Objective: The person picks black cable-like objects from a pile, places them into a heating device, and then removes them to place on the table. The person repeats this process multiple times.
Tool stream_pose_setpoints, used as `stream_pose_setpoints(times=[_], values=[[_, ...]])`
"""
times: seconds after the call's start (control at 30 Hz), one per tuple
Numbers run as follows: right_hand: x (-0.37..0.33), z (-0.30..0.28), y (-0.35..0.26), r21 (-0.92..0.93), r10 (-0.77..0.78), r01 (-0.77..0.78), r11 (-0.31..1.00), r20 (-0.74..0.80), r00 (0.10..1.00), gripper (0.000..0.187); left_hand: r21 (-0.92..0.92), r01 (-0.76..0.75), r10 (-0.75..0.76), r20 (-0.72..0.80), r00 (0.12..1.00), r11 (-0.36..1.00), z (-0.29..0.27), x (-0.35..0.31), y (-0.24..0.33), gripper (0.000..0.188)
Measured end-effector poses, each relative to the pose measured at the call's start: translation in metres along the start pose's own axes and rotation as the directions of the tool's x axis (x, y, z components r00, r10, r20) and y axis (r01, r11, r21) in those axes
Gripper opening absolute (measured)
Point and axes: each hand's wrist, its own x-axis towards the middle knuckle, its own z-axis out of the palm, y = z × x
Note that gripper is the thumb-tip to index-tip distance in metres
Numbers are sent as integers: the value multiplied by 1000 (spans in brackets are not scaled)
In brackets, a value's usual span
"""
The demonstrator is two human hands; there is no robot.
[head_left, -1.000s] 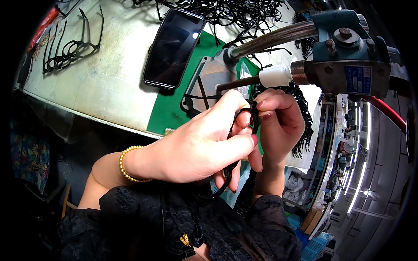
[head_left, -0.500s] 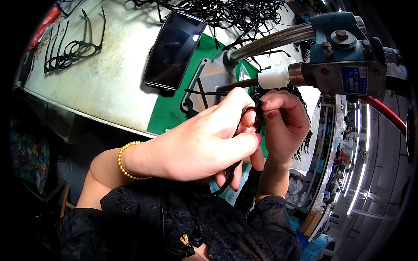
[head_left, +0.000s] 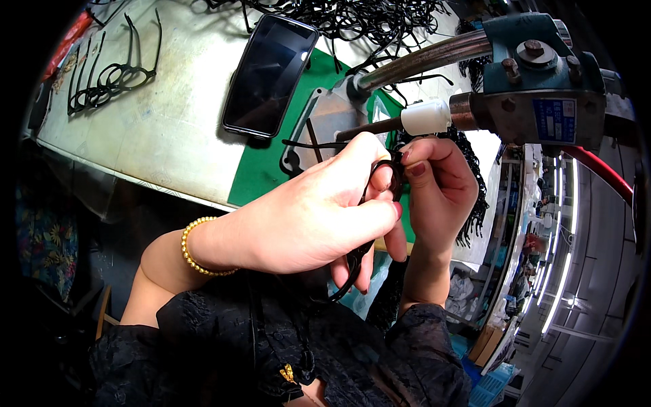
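A black eyeglass frame (head_left: 354,263) is in my left hand (head_left: 312,220), whose fingers are closed round it. One of its round rims shows between thumb and fingers, and a thin dark temple arm sticks out leftward beyond the knuckles. My right hand (head_left: 442,190) pinches the far end of the frame between thumb and forefinger; whatever small part lies under those fingertips is hidden. Just beyond both hands is a bench press (head_left: 542,108) with a white plastic sleeve (head_left: 426,117) on its rod. Its grey metal base (head_left: 329,112) rests on a green mat (head_left: 261,169).
A black phone (head_left: 270,74) leans beyond my left hand. Several black eyeglass frames (head_left: 112,81) stand in a row at the far left of the pale table (head_left: 163,136). A tangled heap of black frames (head_left: 352,27) covers the back. Shelves lie past the table's right edge.
Both hands have shifted slightly left with the eyeglass frame between them. The grip of each looks much the same.
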Motion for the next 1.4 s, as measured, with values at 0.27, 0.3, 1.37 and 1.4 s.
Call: stream_pose_setpoints(times=[0.27,0.3,1.37,1.4], values=[[-5,6,2,83,75,-66,994,-119,990,9,-72,-33,33,10,999,997,-1,2,-2,19],[-5,6,3,95,79,-68,993,-112,991,9,-73,-33,34,12,999,997,-1,2,-2,19],[-2,-8,6,288,188,-197,937,60,980,22,4,-62,62,38,997,998,-1,2,-11,21],[-1,-7,6,287,195,-205,936,62,979,22,-2,-67,67,39,997,998,-1,2,-11,21]])
